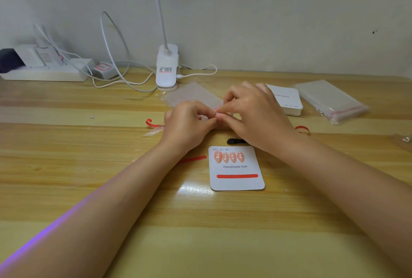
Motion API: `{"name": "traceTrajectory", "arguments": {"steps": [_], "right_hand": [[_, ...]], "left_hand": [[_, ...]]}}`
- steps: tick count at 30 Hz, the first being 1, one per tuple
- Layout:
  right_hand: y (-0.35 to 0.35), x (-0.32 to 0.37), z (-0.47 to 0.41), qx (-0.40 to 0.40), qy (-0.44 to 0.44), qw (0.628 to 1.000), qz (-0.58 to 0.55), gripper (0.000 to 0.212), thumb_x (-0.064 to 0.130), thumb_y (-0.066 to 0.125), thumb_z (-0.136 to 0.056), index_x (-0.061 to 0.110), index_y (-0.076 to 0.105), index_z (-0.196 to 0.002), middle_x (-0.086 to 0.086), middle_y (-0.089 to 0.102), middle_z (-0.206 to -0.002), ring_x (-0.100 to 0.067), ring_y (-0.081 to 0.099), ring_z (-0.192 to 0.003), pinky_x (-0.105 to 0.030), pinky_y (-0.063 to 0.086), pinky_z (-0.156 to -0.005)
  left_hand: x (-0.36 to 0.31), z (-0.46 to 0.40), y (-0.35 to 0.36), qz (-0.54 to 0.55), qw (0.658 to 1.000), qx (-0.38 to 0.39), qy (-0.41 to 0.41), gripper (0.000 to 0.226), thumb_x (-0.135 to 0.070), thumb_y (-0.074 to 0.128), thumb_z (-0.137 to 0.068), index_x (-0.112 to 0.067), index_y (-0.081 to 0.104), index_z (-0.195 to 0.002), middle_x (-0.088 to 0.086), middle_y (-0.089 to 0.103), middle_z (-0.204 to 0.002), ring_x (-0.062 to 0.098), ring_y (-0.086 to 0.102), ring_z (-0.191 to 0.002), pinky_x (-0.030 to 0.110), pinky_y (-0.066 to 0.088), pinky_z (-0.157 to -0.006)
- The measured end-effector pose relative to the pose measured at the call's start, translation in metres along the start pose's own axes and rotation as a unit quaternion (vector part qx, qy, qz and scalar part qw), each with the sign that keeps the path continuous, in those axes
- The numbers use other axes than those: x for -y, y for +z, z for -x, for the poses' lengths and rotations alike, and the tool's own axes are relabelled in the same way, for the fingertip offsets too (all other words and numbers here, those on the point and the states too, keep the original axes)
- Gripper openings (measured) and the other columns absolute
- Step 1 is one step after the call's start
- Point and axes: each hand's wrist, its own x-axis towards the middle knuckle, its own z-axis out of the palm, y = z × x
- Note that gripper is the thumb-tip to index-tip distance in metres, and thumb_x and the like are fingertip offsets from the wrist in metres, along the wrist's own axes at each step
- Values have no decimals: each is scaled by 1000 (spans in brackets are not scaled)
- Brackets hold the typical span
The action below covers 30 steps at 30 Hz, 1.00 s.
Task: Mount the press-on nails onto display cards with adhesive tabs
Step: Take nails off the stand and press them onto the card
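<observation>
The white square display card [237, 168] printed "Handmade Nail" lies on the wooden table [200, 244] just below centre, with four glossy peach press-on nails [229, 157] mounted in its top row. Its lower red adhesive strip [237, 176] remains covered, so about half looks done. At 12 o'clock from the card, the left hand [187, 125] and right hand [254, 112] pinch something tiny together (perhaps the next nail). A stack of blank cards [287, 101] waits at 2 o'clock.

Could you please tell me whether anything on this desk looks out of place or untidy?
Mostly loose red strips: a curled one left of the left hand, another beside the right hand, and a flat one left of the card.
</observation>
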Motion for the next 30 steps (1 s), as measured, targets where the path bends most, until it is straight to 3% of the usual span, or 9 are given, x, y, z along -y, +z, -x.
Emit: {"name": "traceTrajectory", "arguments": {"steps": [8, 11, 20, 26, 30], "right_hand": [[-1, -6, -8, 33, 25, 998, -57, 20, 33, 55, -89, 27, 71, -100, 13, 49, -89, -7, 36, -88, -23, 20, -82], [-2, -8, -12, 49, 46, 994, -83, 18, 33, 55, -90, 27, 72, -93, 12, 50, -88, -13, 44, -95, -29, 24, -88], [5, -8, -21, 70, 166, 971, -159, 16, 33, 57, -87, 30, 73, -86, 18, 49, -72, -7, 45, -81, -26, 31, -76], [7, -6, -20, 39, 198, 970, -139, 17, 33, 56, -87, 30, 72, -84, 11, 63, -92, -9, 46, -81, -30, 27, -80], [7, -4, -20, 46, 232, 961, -142, 16, 33, 56, -87, 30, 72, -85, 7, 66, -98, -16, 54, -91, -32, 33, -84]], "left_hand": [[-1, 0, 0, -14, 1000, 2, 4, 5, -27, 72, -77, -25, 69, -74, -20, 52, -71, 10, 49, -77, 48, 40, -91], [-1, 1, -1, -14, 1000, 6, 5, 5, -29, 73, -76, -25, 70, -75, -19, 53, -72, 10, 49, -77, 49, 40, -91], [0, 1, 1, -25, 1000, -1, 2, 9, -33, 73, -75, -24, 72, -77, -19, 53, -73, 8, 47, -76, 47, 40, -91], [-2, 2, 0, -42, 999, -3, 11, 12, -35, 73, -74, -24, 72, -78, -18, 52, -73, 8, 48, -79, 45, 40, -90], [-2, 2, 0, -40, 999, -1, 10, 12, -34, 73, -74, -23, 73, -79, -17, 52, -74, 9, 49, -79, 47, 40, -90]]}}
